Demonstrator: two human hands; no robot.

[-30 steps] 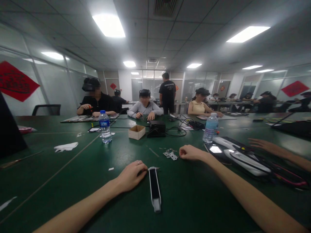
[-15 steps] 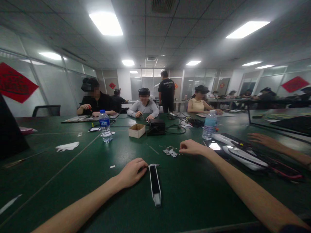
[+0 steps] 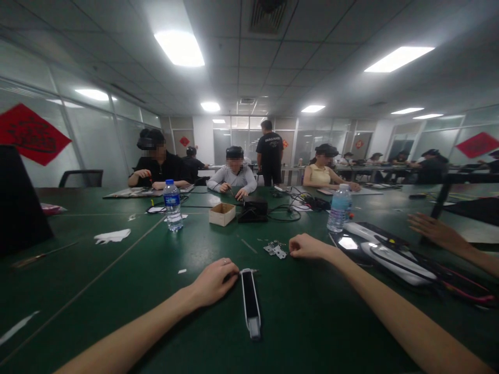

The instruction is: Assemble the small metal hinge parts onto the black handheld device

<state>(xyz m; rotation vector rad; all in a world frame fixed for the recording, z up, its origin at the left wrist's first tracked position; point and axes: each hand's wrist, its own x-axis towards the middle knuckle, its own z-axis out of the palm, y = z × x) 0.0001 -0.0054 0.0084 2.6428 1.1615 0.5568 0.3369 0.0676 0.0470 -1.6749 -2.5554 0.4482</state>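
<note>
My left hand (image 3: 216,283) rests on the green table, its curled fingertips at the upper left corner of a long, narrow device (image 3: 250,301) with a white rim and a dark face. A thin piece sticks out at the right of the device's top end. Farther forward, my right hand (image 3: 307,246) is closed, thumb and fingers pressed together low over the table. Anything between those fingers is hidden. Just left of it lies a small heap of flat metal plates (image 3: 276,251) and tiny bits.
A small open box (image 3: 222,214) and a black block-shaped object (image 3: 252,210) stand ahead. Water bottles stand left (image 3: 172,206) and right (image 3: 339,210). White-and-black equipment (image 3: 390,254) lies at right, near another person's hand (image 3: 434,231). Several people sit across the table.
The view has tilted slightly, so everything sits a little lower and farther right. Both my hands keep nearly the same places beside the device and the metal plates.
</note>
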